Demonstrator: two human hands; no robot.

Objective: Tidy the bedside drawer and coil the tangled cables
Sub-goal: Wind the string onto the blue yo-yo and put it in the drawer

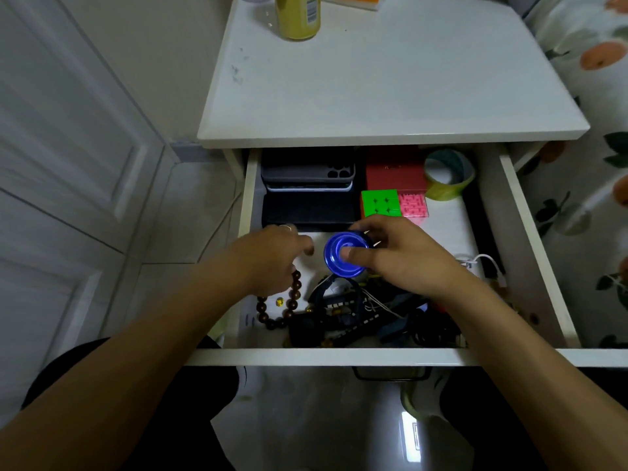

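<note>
right hand (pixel 397 253) grips round blue plastic disc (pixel 341 254) over open white drawer (pixel 339 356); left hand (pixel 272 256) loosely curled, empty | tangled dark cables (pixel 367 317) heaped at drawer's front

One head-worn wide-angle camera looks steeply down and forward from above the open drawer (pixel 523 232), close enough that both forearms reach in from the bottom corners. The drawer fills the middle; beyond it the nightstand's white surface (pixel 390 90) runs to the top edge. A door (pixel 68 158) lies left of the drawer, floral bedding (pixel 584 185) right, floor below. Edges bend outward.
</note>
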